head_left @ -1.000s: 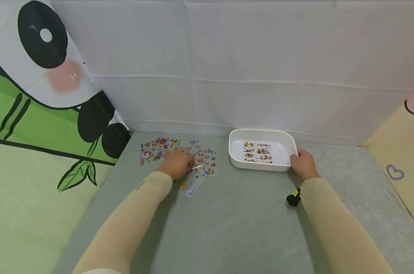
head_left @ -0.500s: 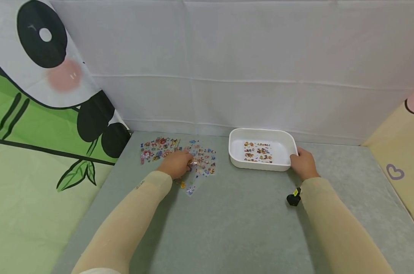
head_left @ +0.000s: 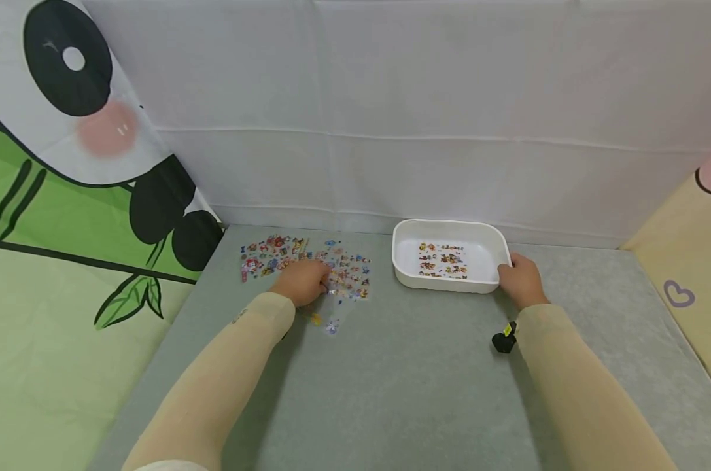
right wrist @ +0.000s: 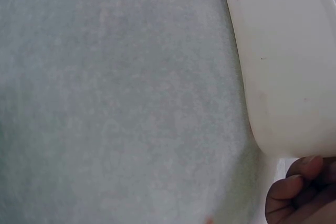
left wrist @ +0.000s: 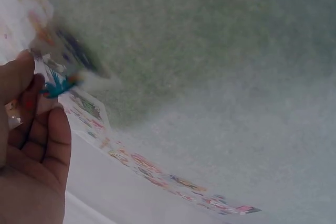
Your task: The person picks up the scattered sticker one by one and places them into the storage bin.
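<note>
My left hand (head_left: 301,282) is over the sticker sheets (head_left: 350,273) spread at the back left of the table. In the left wrist view, the thumb and fingers pinch a clear sticker sheet (left wrist: 60,83) with a teal figure printed on it. Part of that sheet, with a purple figure, shows below the hand in the head view. My right hand (head_left: 521,281) grips the right end of a white plastic tray (head_left: 449,285); its curled fingers (right wrist: 283,191) sit at the tray's corner. Inside the tray lies another clear sticker sheet (head_left: 443,260).
The grey table (head_left: 402,392) runs back to a white cloth wall (head_left: 420,118). A printed panda cloth (head_left: 96,209) borders the left side, a cream cloth (head_left: 691,275) the right. A small black device (head_left: 503,341) is at the right cuff.
The sheet in my left hand has shifted slightly, its purple figure moving a little right and up. The right hand and tray stay in place.
</note>
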`<state>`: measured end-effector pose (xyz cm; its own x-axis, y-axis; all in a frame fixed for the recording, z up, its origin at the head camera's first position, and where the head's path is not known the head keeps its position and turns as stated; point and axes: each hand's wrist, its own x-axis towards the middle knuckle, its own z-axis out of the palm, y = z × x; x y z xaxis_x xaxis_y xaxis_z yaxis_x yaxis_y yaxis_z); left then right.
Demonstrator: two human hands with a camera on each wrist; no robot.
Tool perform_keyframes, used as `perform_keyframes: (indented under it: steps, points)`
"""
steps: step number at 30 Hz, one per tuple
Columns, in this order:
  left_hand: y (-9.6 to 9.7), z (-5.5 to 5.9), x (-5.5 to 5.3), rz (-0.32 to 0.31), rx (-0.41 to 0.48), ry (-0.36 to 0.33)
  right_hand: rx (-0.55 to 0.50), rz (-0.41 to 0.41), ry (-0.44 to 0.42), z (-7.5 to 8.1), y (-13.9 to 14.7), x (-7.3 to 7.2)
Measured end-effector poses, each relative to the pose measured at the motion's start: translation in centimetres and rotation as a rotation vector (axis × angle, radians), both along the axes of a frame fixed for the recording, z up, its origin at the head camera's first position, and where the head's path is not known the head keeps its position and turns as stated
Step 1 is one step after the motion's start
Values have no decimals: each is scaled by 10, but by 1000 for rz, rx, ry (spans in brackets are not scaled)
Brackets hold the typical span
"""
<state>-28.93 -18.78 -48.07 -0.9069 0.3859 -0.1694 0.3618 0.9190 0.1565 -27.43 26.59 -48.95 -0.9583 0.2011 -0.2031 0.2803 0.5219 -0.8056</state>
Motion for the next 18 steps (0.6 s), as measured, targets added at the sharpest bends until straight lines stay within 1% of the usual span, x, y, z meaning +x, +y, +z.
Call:
perform_keyframes:
  steps: [2, 6, 9, 13, 18]
  points:
    - [-1, 0, 1, -1, 17, -5, -1, -3, 1, 1, -1, 0]
    - [-3, 3, 3, 20, 55, -36, -6, -5, 0, 2, -2, 1]
    - [-6, 4, 3, 29, 92, -65, -12, -5, -2, 3, -1, 1]
    - [-11, 3, 1, 31, 144, -88, -15, -2, -7, 2, -1, 1]
    - [-15, 3, 0, 77, 224, -102, -11, 2, -4, 2, -1, 1]
